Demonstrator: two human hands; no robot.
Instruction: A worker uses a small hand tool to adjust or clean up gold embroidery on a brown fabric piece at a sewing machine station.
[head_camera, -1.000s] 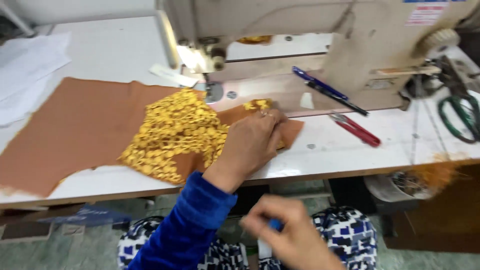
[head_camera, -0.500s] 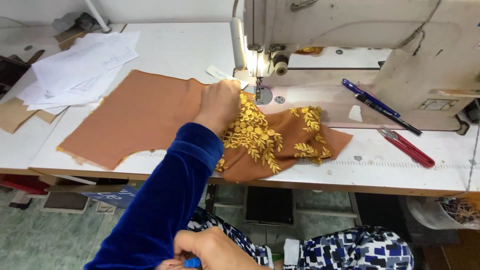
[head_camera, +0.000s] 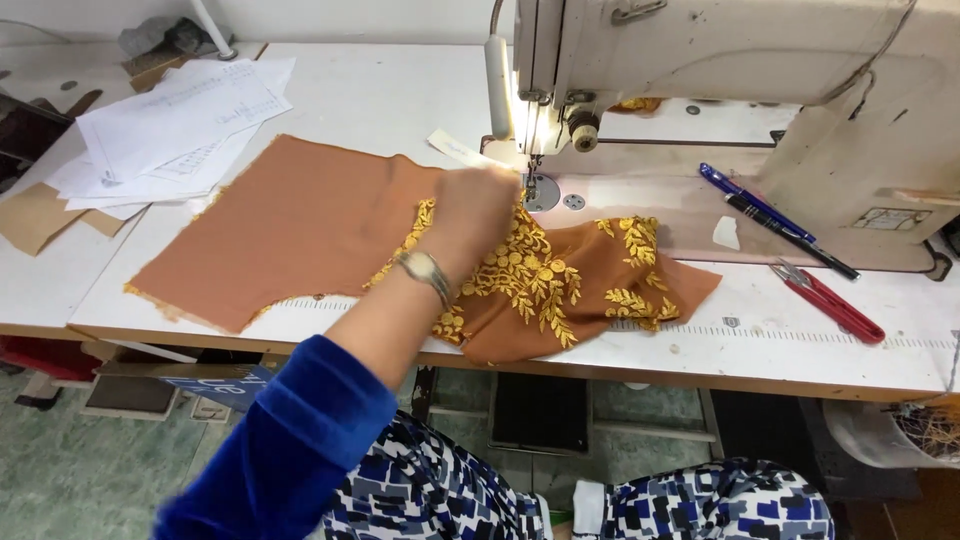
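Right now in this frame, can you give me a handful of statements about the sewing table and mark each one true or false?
1. The left hand rests on the brown fabric close to the sewing machine. True.
2. The right hand is pressing the fabric beside the left one. False: no right hand shows in the head view.
3. Yellow embroidery covers part of the fabric. True.
4. The red snips lie on top of the fabric. False: they lie on the bare white table, to the right of the fabric.
5. A wristwatch sits on the left wrist. True.
6. The stack of papers lies under the machine. False: it lies at the far left of the table.
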